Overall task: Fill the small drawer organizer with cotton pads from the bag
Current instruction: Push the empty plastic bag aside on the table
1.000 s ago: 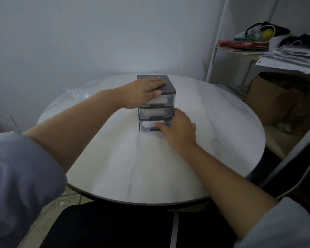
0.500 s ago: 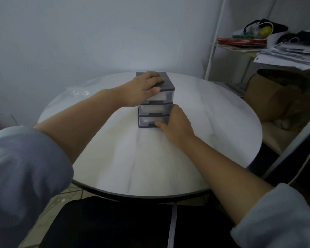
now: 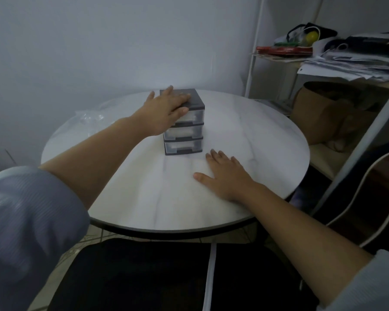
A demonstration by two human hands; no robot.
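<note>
Plastic makes up the small drawer organizer (image 3: 184,131), a boxy tower with a dark grey frame, a flat matte lid and three translucent drawers, all pushed in. It stands upright toward twelve o'clock on the round table (image 3: 144,198), whose smooth top is white with faint grey marble veins and a dark rim. Pale shapes show through the drawer fronts, too dim to identify. The left hand (image 3: 164,111) lies on the lid with fingers straight and spread, and its thumb rests against the top drawer's front. The right hand (image 3: 225,173) lies flat on the tabletop at about five o'clock from the organizer, close but apart, fingers splayed and holding nothing. A crinkled clear bag (image 3: 89,121) lies at the table's ten o'clock edge. At two o'clock a white wire shelf (image 3: 254,63) carries stacked papers (image 3: 350,63).
</note>
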